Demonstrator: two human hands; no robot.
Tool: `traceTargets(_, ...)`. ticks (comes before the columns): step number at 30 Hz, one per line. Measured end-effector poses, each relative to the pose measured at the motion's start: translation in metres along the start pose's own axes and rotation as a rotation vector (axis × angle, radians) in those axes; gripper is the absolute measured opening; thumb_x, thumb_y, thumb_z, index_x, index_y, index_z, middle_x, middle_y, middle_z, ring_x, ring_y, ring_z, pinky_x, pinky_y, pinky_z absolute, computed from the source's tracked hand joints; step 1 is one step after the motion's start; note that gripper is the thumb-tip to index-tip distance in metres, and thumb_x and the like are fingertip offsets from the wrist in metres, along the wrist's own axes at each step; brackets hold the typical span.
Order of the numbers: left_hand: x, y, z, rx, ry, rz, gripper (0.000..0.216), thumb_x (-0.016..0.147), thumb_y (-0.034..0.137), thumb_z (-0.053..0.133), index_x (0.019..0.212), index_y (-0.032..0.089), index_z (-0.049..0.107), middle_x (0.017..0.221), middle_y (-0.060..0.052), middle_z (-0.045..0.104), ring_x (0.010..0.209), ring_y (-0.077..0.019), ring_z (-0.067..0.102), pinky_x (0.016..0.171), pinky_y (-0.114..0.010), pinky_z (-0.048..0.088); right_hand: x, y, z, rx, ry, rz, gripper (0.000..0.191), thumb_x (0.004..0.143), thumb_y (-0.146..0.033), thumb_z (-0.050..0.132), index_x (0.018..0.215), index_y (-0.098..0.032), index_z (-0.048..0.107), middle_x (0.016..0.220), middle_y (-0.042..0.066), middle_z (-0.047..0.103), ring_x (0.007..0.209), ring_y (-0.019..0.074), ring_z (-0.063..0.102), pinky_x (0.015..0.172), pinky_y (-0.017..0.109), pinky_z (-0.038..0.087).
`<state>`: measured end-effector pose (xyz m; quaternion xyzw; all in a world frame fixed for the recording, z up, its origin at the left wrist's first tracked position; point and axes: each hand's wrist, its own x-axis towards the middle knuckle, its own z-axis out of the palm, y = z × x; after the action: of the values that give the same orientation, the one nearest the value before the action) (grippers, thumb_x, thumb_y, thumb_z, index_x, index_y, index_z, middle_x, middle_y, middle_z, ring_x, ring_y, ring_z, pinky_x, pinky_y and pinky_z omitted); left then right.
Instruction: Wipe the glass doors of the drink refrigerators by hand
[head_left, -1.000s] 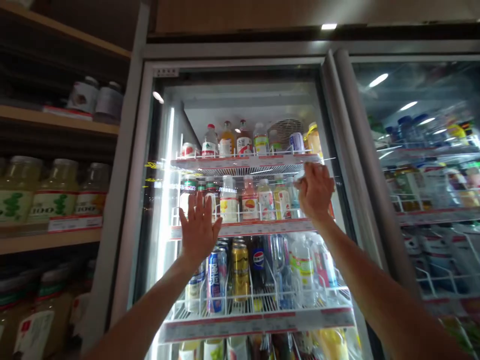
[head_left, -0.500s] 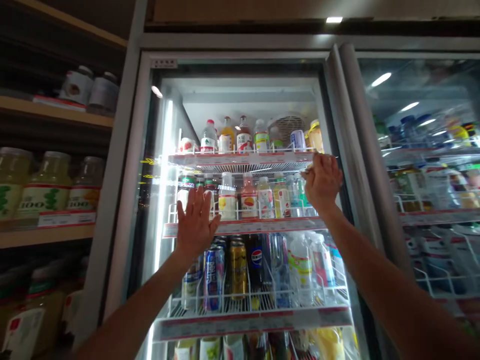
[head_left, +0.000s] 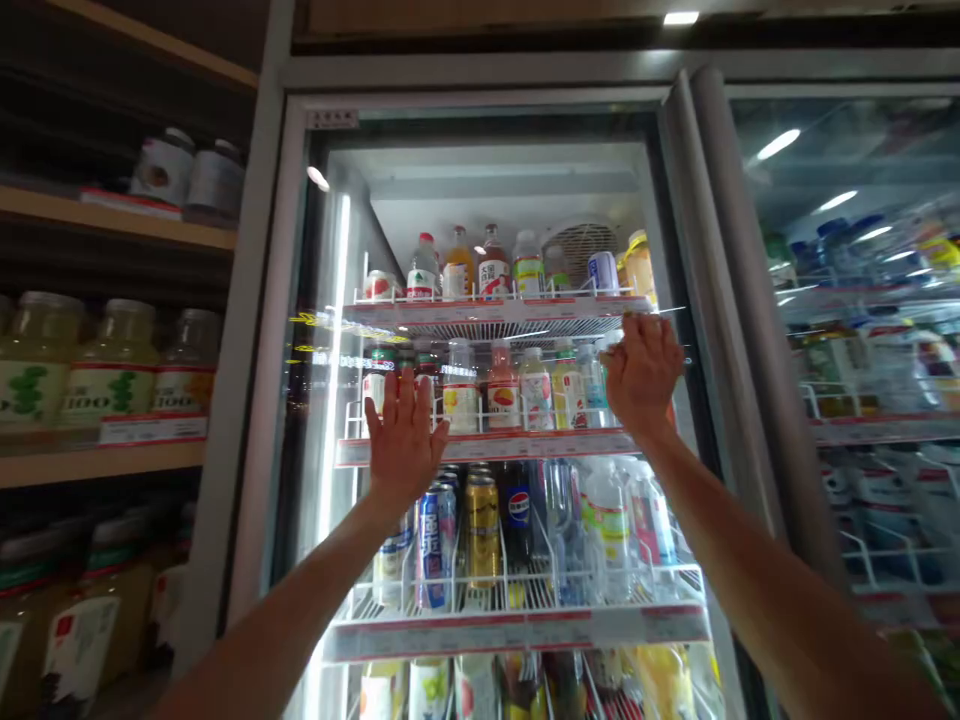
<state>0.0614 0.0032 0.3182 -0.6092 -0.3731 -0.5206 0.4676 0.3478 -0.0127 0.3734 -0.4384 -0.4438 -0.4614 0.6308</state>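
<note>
Both of my arms reach up to the glass door (head_left: 319,330) of a lit drinks fridge. My left hand (head_left: 405,435) is open, fingers stretched upward, palm flat toward the glass in front of the second shelf (head_left: 487,445) of bottles. My right hand (head_left: 641,372) is higher, by the door's right edge (head_left: 675,260) at the end of the top shelf (head_left: 495,308). Its fingers point up, close together, against the glass, and hold nothing. Behind the glass stand bottles on the top shelves and cans (head_left: 480,525) on the third.
A second fridge door (head_left: 862,330) with more drinks is to the right. Wooden shelves (head_left: 112,220) on the left carry large jars (head_left: 112,360) and tins. More jars stand low on the left.
My right hand has risen from the second shelf's level to the top shelf's right end and its fingers have uncurled. My left hand has stayed flat in about the same place.
</note>
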Motion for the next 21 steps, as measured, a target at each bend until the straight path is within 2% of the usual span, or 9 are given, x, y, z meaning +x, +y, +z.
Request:
traceTargets(2,0.000,0.000,0.000,0.007,0.004,0.004,0.059,0.091,0.042,0.027,0.140,0.011,0.026,0.147,-0.018,0.024,0.139,-0.0291,0.009,0.110,-0.056,0.009,-0.012,-0.022,0.002,0.036,-0.050,-0.113,0.046,0.087,-0.025,0.035,0.131,-0.016,0.045,0.137,0.009,0.045,0.132,0.0287,0.028,0.104,0.050,0.027)
traceTargets(4,0.000,-0.001,-0.001,0.004,0.003,0.011,0.059,0.091,0.043,0.028,0.140,0.010,0.026,0.147,-0.018,0.024,0.139,-0.0290,0.010,0.110,-0.055,0.010,-0.033,-0.050,0.001,0.080,-0.161,-0.359,0.046,0.087,-0.024,0.035,0.133,-0.020,0.043,0.140,0.004,0.043,0.135,0.0246,0.024,0.107,0.046,0.024)
traceTargets(6,-0.001,-0.002,-0.002,-0.005,0.007,0.014,0.059,0.091,0.043,0.029,0.140,0.011,0.026,0.147,-0.017,0.025,0.139,-0.0281,0.011,0.110,-0.054,0.010,-0.047,-0.059,-0.003,0.104,-0.243,-0.551,0.046,0.088,-0.024,0.036,0.133,-0.025,0.042,0.140,0.000,0.042,0.136,0.0215,0.023,0.110,0.044,0.020)
traceTargets(8,-0.001,-0.002,-0.002,-0.010,0.023,0.014,0.058,0.090,0.043,0.030,0.140,0.013,0.026,0.147,-0.016,0.026,0.139,-0.0272,0.013,0.110,-0.053,0.011,-0.044,-0.042,-0.008,0.088,-0.238,-0.516,0.048,0.088,-0.022,0.036,0.135,-0.027,0.040,0.139,0.001,0.044,0.134,0.0214,0.027,0.109,0.046,0.020)
traceTargets(11,-0.002,-0.002,-0.001,-0.002,0.037,0.010,0.058,0.090,0.043,0.031,0.140,0.013,0.027,0.147,-0.016,0.027,0.139,-0.0275,0.014,0.110,-0.053,0.011,-0.019,0.006,-0.013,0.009,-0.085,-0.132,0.049,0.087,-0.023,0.035,0.135,-0.021,0.041,0.136,0.010,0.046,0.131,0.0290,0.032,0.103,0.054,0.026)
traceTargets(13,-0.002,-0.001,-0.001,-0.003,0.033,0.006,0.058,0.090,0.043,0.031,0.140,0.013,0.028,0.147,-0.016,0.027,0.139,-0.0278,0.014,0.110,-0.053,0.011,-0.010,0.017,-0.012,-0.023,-0.009,0.023,0.049,0.086,-0.025,0.035,0.133,-0.016,0.043,0.135,0.014,0.046,0.130,0.0329,0.033,0.100,0.056,0.027)
traceTargets(15,-0.002,-0.001,-0.002,-0.010,0.026,0.000,0.058,0.090,0.043,0.030,0.140,0.014,0.028,0.147,-0.015,0.026,0.139,-0.0276,0.013,0.110,-0.053,0.011,-0.019,0.001,-0.008,-0.005,-0.011,-0.028,0.049,0.086,-0.024,0.035,0.133,-0.015,0.043,0.136,0.012,0.046,0.131,0.0315,0.031,0.102,0.053,0.027)
traceTargets(19,-0.002,-0.001,-0.002,-0.021,0.030,0.005,0.059,0.090,0.043,0.031,0.141,0.014,0.025,0.148,-0.015,0.025,0.139,-0.0269,0.013,0.111,-0.053,0.011,-0.055,-0.053,-0.003,0.075,-0.175,-0.463,0.047,0.088,-0.022,0.034,0.135,-0.022,0.041,0.140,0.003,0.043,0.136,0.0229,0.024,0.108,0.046,0.024)
traceTargets(21,-0.003,-0.001,-0.001,-0.015,0.035,0.004,0.059,0.090,0.043,0.031,0.141,0.013,0.025,0.147,-0.016,0.025,0.139,-0.0269,0.013,0.111,-0.053,0.011,-0.056,-0.051,-0.006,0.075,-0.198,-0.493,0.047,0.088,-0.022,0.034,0.135,-0.024,0.039,0.140,0.002,0.043,0.136,0.0218,0.025,0.109,0.046,0.024)
